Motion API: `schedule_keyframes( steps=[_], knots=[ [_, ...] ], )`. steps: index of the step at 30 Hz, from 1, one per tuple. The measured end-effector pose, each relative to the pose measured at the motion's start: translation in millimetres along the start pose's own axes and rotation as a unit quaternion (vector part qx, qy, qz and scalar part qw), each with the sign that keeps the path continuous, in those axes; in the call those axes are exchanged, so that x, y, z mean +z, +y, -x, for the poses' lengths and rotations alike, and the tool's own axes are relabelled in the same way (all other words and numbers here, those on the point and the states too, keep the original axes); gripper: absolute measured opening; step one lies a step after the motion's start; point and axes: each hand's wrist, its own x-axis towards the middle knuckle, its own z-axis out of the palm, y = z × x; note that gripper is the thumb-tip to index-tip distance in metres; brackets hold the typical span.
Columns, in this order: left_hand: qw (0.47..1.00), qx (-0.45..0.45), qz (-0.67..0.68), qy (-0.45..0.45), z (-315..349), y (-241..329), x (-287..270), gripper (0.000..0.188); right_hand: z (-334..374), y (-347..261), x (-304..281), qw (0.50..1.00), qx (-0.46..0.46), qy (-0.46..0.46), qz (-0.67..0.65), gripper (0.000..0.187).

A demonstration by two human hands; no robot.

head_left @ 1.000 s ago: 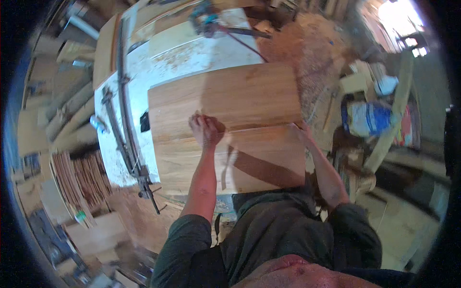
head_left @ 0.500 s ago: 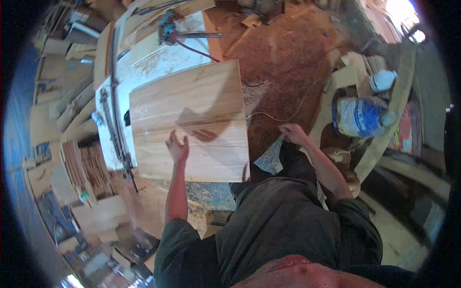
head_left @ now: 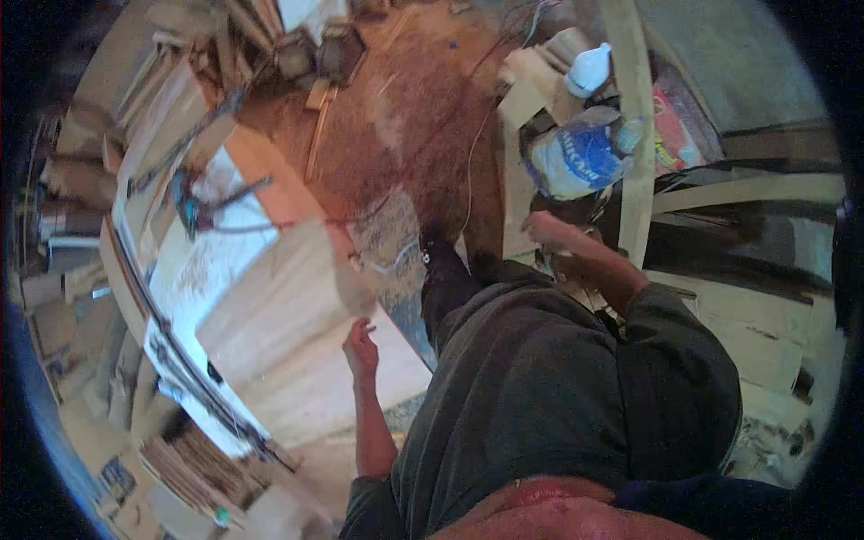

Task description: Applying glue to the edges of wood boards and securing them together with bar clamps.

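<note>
My left hand (head_left: 362, 353) hovers over or beside the near right part of a pale wooden panel (head_left: 288, 333), its fingers loosely bent and apart, with nothing in them. Whether it touches the panel, I cannot tell. The panel lies on a white-topped workbench (head_left: 220, 247). My right hand (head_left: 551, 232) is held out to the right, near a blue-and-white plastic bag (head_left: 580, 157). Its fingers are slightly blurred and loosely curled, and I see nothing held in them.
A teal power tool (head_left: 187, 202) with a dark cable rests on the bench, beside a long metal bar clamp (head_left: 171, 337). Reddish sawdust (head_left: 387, 117) covers the floor ahead. To the right are a white jug (head_left: 589, 72) and a curved wooden beam (head_left: 637, 171). Stacked boards (head_left: 184, 463) stand at left.
My view has turned to the right, so the bench and panel now sit farther left and tilted. My left hand has moved toward the panel's right side. My right hand is closer to the bag.
</note>
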Motion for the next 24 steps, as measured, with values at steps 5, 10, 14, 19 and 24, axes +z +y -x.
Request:
schedule_keyframes(
  steps=[5,10,14,19,24],
  knots=[
    [0.979,0.177,0.03,-0.099,-96,38,34,0.037,-28,-58,-50,0.994,0.072,-0.001,-0.083,0.038],
    [0.962,0.205,-0.022,-0.176,-199,139,11,0.025,-16,-19,-65,0.983,0.027,0.161,-0.087,0.047],
    [0.953,0.229,-0.094,-0.175,-275,197,9,0.032,36,40,-65,0.859,0.257,0.214,-0.388,0.04],
    [0.921,0.265,-0.243,-0.151,-324,258,28,0.04,85,113,-112,0.858,0.368,0.254,-0.254,0.045],
    [0.895,0.178,-0.341,-0.227,-326,268,74,0.04,50,195,-169,0.838,0.32,0.306,-0.318,0.054]
  ],
)
